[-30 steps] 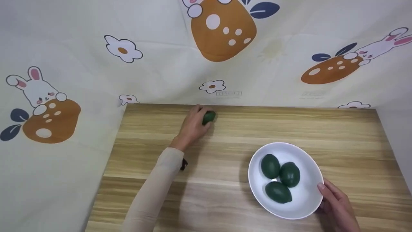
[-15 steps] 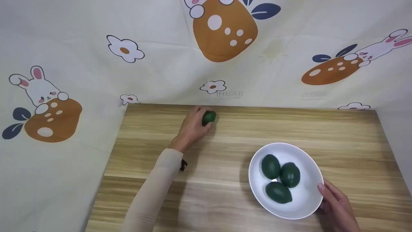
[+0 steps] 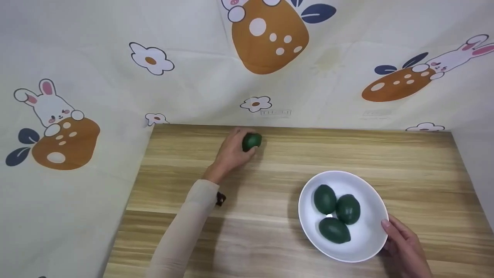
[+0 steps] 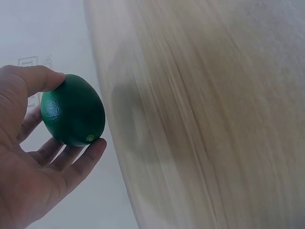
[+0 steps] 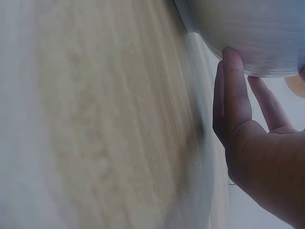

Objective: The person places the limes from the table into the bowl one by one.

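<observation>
Near the back edge of the table, my left hand (image 3: 233,150) grips a dark green lime (image 3: 252,142) between thumb and fingers. The left wrist view shows that lime (image 4: 74,112) whole, a small pale stem spot at one end, with the thumb on one side and fingertips on the other. A white bowl (image 3: 370,247) stands at the front right. Inside it lie three more limes (image 3: 348,209), close together. My right hand (image 3: 405,245) holds the bowl's right side, thumb on the rim; in the right wrist view its fingers (image 5: 234,95) press the bowl's outer wall.
The wood-grain table (image 3: 266,216) meets a pale cloth backdrop (image 3: 193,85) printed with rabbits and strawberries at the back. The cloth also borders the left and right sides. A dark band (image 3: 220,199) shows at the left wrist.
The left hand and its lime have shifted slightly right, and more of the lime shows past the fingers. The right hand and bowl stay in place.
</observation>
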{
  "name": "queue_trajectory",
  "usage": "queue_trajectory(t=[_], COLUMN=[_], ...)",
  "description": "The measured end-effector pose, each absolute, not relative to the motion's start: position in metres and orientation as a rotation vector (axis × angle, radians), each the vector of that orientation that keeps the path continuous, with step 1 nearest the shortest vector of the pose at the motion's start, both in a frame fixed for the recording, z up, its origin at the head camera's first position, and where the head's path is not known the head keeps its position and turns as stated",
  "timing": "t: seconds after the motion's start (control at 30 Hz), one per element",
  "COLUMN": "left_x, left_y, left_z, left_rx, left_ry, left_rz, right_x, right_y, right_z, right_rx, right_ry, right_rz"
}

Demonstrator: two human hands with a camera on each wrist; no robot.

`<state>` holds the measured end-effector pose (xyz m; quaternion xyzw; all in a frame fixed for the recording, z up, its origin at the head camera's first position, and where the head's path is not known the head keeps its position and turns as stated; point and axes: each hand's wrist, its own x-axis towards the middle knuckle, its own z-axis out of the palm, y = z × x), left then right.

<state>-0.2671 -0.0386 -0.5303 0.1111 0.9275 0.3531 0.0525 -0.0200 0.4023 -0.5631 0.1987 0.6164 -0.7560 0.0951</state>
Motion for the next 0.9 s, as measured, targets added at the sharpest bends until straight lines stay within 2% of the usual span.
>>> queue_trajectory(t=[0.9], left_x=[-0.253], left_y=[-0.033], left_z=[-0.513], left_rx=[0.376], left_ry=[2.693], left_rz=[1.277], right_x=[-0.019], right_y=[0.402], right_z=[-0.565], right_rx=[0.540], right_ry=[1.807], right_rz=[-2.297])
